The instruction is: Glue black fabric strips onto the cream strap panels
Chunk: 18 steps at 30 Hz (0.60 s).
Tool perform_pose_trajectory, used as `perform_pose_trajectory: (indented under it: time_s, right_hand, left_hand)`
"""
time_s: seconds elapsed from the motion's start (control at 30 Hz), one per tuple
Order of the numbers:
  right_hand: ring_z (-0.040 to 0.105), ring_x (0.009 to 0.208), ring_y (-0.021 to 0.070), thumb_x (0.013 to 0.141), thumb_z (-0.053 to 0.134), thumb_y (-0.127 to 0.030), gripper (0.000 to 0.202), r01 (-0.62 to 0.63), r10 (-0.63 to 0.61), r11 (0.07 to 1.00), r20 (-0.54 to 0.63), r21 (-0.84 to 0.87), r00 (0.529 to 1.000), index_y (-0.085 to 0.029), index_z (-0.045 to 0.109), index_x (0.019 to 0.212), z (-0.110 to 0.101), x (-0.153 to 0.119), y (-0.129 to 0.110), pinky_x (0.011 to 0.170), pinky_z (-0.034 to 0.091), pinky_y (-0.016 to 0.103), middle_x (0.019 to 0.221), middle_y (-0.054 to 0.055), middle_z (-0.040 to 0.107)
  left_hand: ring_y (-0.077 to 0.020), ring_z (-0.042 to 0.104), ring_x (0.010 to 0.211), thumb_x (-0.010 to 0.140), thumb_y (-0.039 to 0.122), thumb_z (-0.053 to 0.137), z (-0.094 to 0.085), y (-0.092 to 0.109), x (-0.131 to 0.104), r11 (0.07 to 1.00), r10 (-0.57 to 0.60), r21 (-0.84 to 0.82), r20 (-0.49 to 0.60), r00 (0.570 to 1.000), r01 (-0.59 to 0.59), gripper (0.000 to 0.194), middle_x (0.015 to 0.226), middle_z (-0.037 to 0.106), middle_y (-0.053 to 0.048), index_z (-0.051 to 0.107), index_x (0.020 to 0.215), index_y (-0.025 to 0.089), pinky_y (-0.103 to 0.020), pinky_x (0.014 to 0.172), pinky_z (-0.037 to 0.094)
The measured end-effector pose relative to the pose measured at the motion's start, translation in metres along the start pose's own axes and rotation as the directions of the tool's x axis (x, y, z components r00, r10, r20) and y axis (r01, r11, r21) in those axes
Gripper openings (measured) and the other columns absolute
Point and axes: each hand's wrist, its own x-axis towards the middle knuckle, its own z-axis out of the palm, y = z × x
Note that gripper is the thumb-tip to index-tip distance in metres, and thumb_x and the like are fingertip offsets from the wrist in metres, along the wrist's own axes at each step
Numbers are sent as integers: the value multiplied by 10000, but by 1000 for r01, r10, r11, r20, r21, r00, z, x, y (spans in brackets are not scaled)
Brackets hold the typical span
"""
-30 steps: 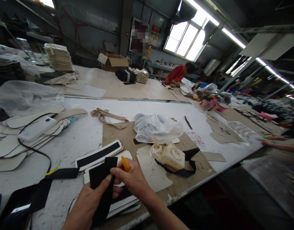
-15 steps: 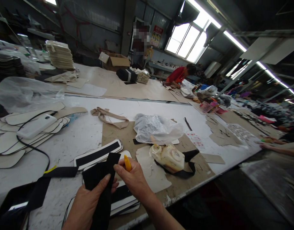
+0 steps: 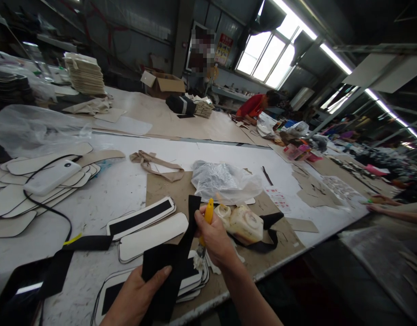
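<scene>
My left hand [image 3: 137,292] is closed on a black strip [image 3: 166,271] at the bottom centre, thumb on top. Between its fingers, my right hand [image 3: 213,235] pinches the strip's upper end and also holds a yellow-handled brush [image 3: 209,212], its whitish bristles pointing down. Under the hands lies a stack of white panels with black bands [image 3: 113,294]. Just beyond it are a plain white panel [image 3: 154,237] and a banded panel [image 3: 140,218]. A stained, cream-coloured container [image 3: 245,224] stands right of my right hand.
A plastic bag [image 3: 225,181] lies beyond the container. At left are white panels [image 3: 11,199] with a white device [image 3: 52,177] and cord, and a dark glossy object [image 3: 20,290]. A person in red [image 3: 251,106] leans over the far table; another person's hands [image 3: 381,203] are at right.
My right hand has moved up and right, drawing the strip's end with it, and the brush bristles now show. My left hand has shifted right, uncovering the plain white panel.
</scene>
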Motion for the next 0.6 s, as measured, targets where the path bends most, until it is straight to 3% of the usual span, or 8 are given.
perform_pose_trajectory:
  time_s: [0.1, 0.2, 0.27, 0.33, 0.37, 0.43, 0.5, 0.6]
  right_hand:
    - [444, 473, 92, 783, 589, -494, 324, 67, -65, 997, 42, -32, 997, -219, 421, 817, -13, 8, -16, 495, 427, 231, 578, -77, 446]
    - [409, 458, 92, 821, 558, -478, 283, 172, -159, 959, 74, -225, 984, -219, 448, 793, -32, 13, -36, 472, 376, 228, 575, -67, 446]
    - [420, 504, 104, 844, 536, -455, 255, 269, -243, 862, 116, -429, 963, -214, 493, 769, -44, 17, -47, 504, 358, 236, 607, -44, 469]
    - [447, 561, 122, 866, 516, -410, 232, 358, -289, 698, 213, -620, 933, -213, 538, 744, -50, 22, -51, 559, 352, 249, 627, -27, 498]
    - [453, 571, 127, 871, 512, -384, 228, 391, -283, 607, 272, -692, 920, -214, 552, 724, -49, 25, -49, 573, 344, 252, 623, -23, 508]
    - [453, 552, 130, 857, 537, -330, 210, 432, -214, 445, 375, -785, 902, -217, 566, 681, -41, 33, -34, 563, 319, 249, 592, -22, 518]
    - [461, 537, 129, 816, 592, -272, 170, 469, -101, 324, 463, -822, 880, -218, 575, 655, -23, 42, -9, 542, 300, 240, 572, -18, 533]
    - [526, 585, 144, 797, 626, -244, 91, 549, 117, 183, 572, -816, 812, -225, 606, 710, 13, 58, 34, 550, 315, 227, 614, -1, 589]
  left_hand:
    - [-211, 588, 629, 560, 567, 716, -17, 5, 0, 998, 40, 55, -46, 998, -38, 436, 585, 643, -29, 689, 750, 175, -280, 597, 472]
    - [-138, 447, 487, 517, 552, 748, -47, 13, 0, 999, 1, 40, -239, 971, 9, 445, 451, 470, 39, 655, 738, 177, -253, 498, 393]
    - [-140, 465, 526, 433, 519, 792, -71, 15, 3, 998, -43, -56, -373, 927, 23, 506, 539, 524, 29, 644, 778, 180, -255, 501, 395]
    - [-130, 455, 525, 420, 489, 798, -94, 9, 12, 999, -22, -49, -458, 889, 0, 509, 557, 532, 32, 633, 787, 176, -246, 488, 368]
    - [-114, 402, 483, 464, 511, 773, -104, 3, 19, 1000, 7, 0, -477, 879, -8, 473, 496, 470, 52, 621, 758, 174, -241, 461, 325]
    - [-99, 342, 447, 558, 552, 706, -119, -14, 35, 997, 27, 74, -420, 907, 5, 414, 430, 395, 61, 572, 640, 169, -243, 453, 288]
    - [-98, 338, 433, 520, 603, 696, -130, -32, 53, 991, -51, 98, -366, 929, 93, 468, 404, 398, 46, 511, 532, 173, -249, 446, 286]
    - [-102, 389, 429, 492, 625, 697, -143, -50, 75, 975, -188, 61, -281, 941, 213, 506, 423, 458, 7, 477, 469, 170, -243, 445, 304]
